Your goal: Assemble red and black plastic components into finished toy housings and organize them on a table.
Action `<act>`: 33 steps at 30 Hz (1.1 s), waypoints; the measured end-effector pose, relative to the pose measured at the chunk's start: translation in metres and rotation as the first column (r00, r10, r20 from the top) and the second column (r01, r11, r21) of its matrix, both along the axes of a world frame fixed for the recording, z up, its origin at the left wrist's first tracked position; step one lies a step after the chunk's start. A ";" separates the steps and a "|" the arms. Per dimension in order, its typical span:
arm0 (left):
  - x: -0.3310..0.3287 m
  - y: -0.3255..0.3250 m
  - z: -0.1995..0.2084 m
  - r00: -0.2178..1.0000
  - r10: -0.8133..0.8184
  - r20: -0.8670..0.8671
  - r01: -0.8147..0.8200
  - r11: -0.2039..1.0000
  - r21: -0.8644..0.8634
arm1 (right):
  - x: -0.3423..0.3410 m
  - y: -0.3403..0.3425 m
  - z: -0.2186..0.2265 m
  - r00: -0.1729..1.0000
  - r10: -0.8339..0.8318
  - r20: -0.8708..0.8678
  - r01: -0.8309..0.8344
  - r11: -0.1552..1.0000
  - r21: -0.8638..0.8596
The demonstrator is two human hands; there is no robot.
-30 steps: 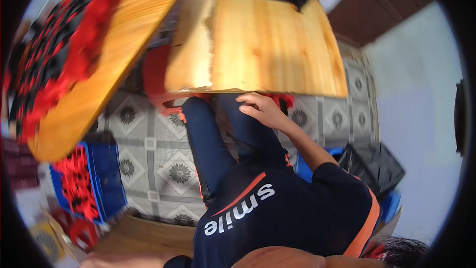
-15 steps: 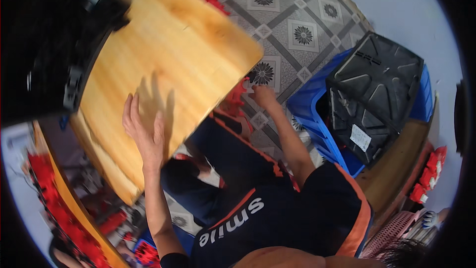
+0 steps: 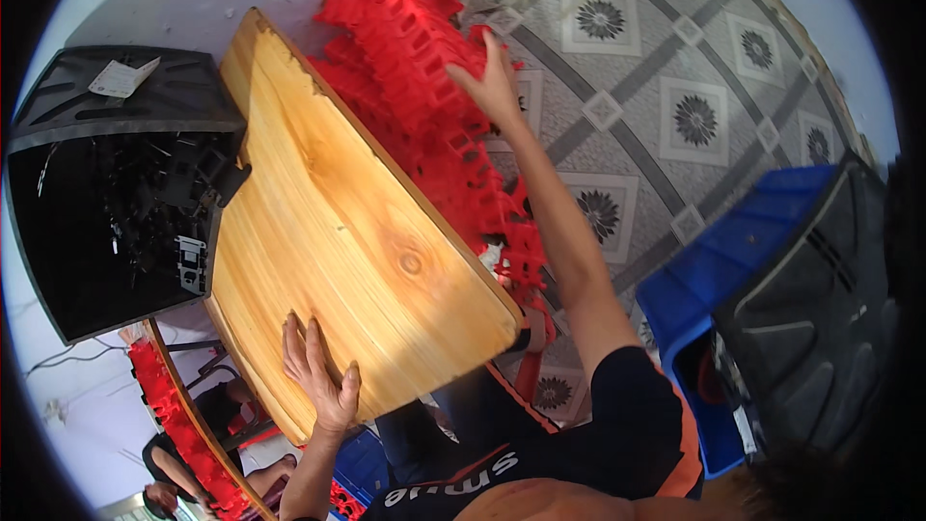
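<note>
My left hand (image 3: pixel 320 376) lies with its fingers stretched out at the near edge of a pale wooden tabletop (image 3: pixel 328 232), holding nothing. Beyond the table's right side, my right hand (image 3: pixel 490 82) is at the edge of a long heap of red plastic slotted parts (image 3: pixel 405 48). Its thumb and fingers are apart, and the fingertips meet the red parts; no piece is seen gripped. More red parts (image 3: pixel 516 251) hang down near the table's right corner.
A black crate (image 3: pixel 125 125) holding black plastic parts stands at the table's left. On the right is a blue bin (image 3: pixel 733 232) with a black crate (image 3: pixel 820 318) on it. Another person (image 3: pixel 174 468) sits at lower left, beside a board with red parts (image 3: pixel 178 415). Patterned tiles (image 3: pixel 694 116) cover the floor.
My right hand has gone from low beside the table corner up to the far red heap. The view has shifted, showing more of the heap and the black crate. My left hand stays at the tabletop.
</note>
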State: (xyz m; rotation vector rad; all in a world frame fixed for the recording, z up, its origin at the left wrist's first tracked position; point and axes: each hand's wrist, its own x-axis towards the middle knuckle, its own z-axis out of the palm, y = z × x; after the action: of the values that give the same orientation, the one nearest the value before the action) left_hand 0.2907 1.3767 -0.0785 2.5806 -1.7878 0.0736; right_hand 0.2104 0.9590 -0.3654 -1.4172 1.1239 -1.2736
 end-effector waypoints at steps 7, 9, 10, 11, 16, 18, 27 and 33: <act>-0.011 0.007 -0.006 0.999 0.030 -0.046 -0.030 0.999 -0.009 | 0.059 -0.136 -0.004 0.822 0.515 -0.242 -0.400 0.826 0.397; -0.011 0.009 -0.001 0.998 0.052 -0.036 -0.052 0.999 -0.010 | 0.064 -0.133 0.004 0.794 0.548 -0.263 -0.431 0.813 0.392; -0.011 0.006 -0.001 0.999 0.029 -0.033 -0.029 1.000 -0.009 | 0.058 -0.139 -0.001 0.813 0.569 -0.124 -0.489 0.783 0.385; -0.011 0.006 -0.001 1.000 0.008 -0.026 -0.008 1.000 -0.007 | 0.058 -0.140 0.000 0.813 0.583 0.021 -0.548 0.751 0.369; -0.014 0.003 -0.006 0.999 0.005 -0.047 -0.005 1.000 -0.008 | 0.050 -0.131 -0.018 0.888 0.457 0.050 -0.454 0.854 0.254; -0.014 0.004 -0.005 0.999 0.009 -0.042 -0.009 1.000 -0.001 | 0.048 -0.119 -0.018 0.918 0.373 0.135 -0.395 0.891 0.222; -0.014 0.005 -0.006 0.999 0.014 -0.042 -0.014 1.000 0.005 | 0.046 -0.114 -0.030 0.963 0.241 -0.121 -0.238 0.970 0.042; -0.012 0.004 -0.009 0.999 0.016 -0.044 -0.016 1.000 0.004 | 0.061 -0.124 -0.012 0.793 0.427 -0.435 -0.331 0.901 0.282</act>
State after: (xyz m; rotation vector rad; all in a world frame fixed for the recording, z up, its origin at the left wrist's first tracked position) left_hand 0.2785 1.3809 -0.0874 2.5778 -1.7545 0.0134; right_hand 0.2717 0.8354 -0.3770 -1.7602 1.1650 -0.5079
